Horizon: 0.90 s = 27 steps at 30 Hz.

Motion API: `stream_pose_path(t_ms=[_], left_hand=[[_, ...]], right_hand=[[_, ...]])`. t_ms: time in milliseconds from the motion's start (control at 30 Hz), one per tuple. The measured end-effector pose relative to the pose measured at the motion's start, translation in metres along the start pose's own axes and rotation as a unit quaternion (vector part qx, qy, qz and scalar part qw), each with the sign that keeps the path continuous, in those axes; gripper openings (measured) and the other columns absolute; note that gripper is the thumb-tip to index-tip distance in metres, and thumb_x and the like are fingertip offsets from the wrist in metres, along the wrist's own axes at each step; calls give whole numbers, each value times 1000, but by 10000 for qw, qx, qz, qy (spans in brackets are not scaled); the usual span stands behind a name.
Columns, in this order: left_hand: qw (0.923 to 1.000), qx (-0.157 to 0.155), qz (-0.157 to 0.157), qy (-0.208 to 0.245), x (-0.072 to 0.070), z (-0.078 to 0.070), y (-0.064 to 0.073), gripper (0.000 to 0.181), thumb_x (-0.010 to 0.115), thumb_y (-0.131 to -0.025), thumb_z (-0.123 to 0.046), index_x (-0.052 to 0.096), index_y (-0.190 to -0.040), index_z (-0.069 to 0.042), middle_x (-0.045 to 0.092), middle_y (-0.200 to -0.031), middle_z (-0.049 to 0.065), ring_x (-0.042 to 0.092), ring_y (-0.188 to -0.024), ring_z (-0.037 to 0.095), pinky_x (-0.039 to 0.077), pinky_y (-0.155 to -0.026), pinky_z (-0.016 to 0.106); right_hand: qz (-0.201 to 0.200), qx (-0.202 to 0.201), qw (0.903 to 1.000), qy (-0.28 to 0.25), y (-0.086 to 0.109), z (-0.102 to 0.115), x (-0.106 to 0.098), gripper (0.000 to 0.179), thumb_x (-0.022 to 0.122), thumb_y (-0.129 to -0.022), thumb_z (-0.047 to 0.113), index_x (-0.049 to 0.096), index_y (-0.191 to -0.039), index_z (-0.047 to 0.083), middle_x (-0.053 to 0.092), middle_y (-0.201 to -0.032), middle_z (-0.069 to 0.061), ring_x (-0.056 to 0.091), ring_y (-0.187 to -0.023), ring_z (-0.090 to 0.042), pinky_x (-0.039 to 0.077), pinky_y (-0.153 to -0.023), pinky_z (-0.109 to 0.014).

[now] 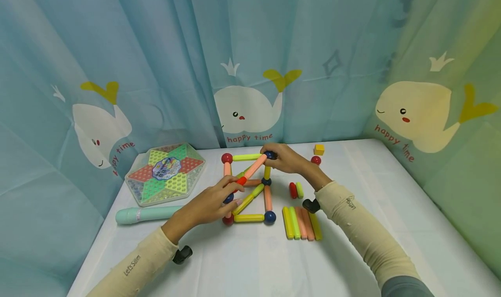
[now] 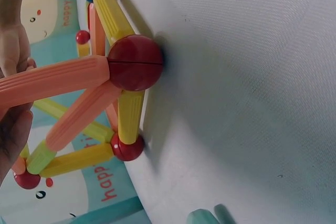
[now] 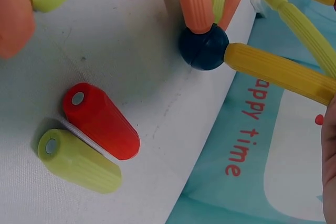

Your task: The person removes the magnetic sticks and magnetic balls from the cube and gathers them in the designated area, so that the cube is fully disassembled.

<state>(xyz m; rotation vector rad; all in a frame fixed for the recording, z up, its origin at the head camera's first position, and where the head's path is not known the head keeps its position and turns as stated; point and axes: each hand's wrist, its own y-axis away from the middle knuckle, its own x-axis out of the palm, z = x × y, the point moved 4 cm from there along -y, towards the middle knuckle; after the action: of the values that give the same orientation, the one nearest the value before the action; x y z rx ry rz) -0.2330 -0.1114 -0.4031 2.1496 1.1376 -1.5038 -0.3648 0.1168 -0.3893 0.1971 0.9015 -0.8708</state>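
A frame of ridged magnetic sticks and balls stands on the table, with a yellow stick (image 1: 249, 218) along its near bottom edge. My left hand (image 1: 209, 201) is at its near left upper corner, fingers and thumb around the end of a short red stick (image 1: 241, 181), close by a blue ball (image 1: 228, 198). From the red stick an orange stick (image 1: 256, 166) slants up to a dark blue ball (image 1: 270, 155) at the far right upper corner. That ball is gripped by my right hand (image 1: 288, 158). The right wrist view shows a lower dark blue ball (image 3: 203, 48) joining several sticks.
Several loose sticks (image 1: 301, 223) lie side by side to the right, near a short red stick (image 3: 102, 121) and a short green stick (image 3: 79, 161). Behind are a red ball (image 1: 315, 160) and yellow cube (image 1: 318, 149). A hexagonal game board (image 1: 137, 192) and mint-coloured tube (image 1: 150, 213) lie left.
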Motion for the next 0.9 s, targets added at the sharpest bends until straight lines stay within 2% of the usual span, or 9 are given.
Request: stream_pose_path(t_ms=[300, 533, 733, 900], left_hand=[[10000, 66, -4, -44, 0, -1, -1, 30, 54, -104, -36, 57, -129, -19, 46, -139, 3, 58, -72, 1, 55, -80, 26], [10000, 5, 21, -22, 0, -2, -1, 30, 54, -104, -36, 56, -129, -19, 46, -138, 2, 59, -72, 3, 56, -82, 28], [10000, 1, 45, -2, 1, -2, -3, 30, 54, -104, -36, 57, -128, -19, 46, -137, 2, 62, -90, 12, 56, -86, 29], [10000, -37, 84, 34, 2, -1, -3, 30, 54, -104, -36, 57, -128, -19, 46, -137, 2, 62, -92, 13, 56, -86, 29]], right_hand=[[184, 242, 9989, -364, 3, -2, -3, 12, 66, -95, 11, 58, -105, 9, 62, -102, -13, 60, -73, -19, 54, -62, -30], [25, 420, 9978, -512, 5, -8, -7, 9, 67, -94, 9, 59, -94, 10, 60, -87, -10, 60, -69, -20, 55, -60, -31], [131, 507, 9968, -603, 9, -13, -3, 8, 67, -94, 9, 60, -94, 10, 62, -89, -10, 62, -71, -19, 58, -65, -36], [71, 386, 9976, -564, 10, -14, -2, 9, 68, -93, 7, 60, -91, 9, 60, -91, -10, 62, -71, -19, 56, -63, -31]])
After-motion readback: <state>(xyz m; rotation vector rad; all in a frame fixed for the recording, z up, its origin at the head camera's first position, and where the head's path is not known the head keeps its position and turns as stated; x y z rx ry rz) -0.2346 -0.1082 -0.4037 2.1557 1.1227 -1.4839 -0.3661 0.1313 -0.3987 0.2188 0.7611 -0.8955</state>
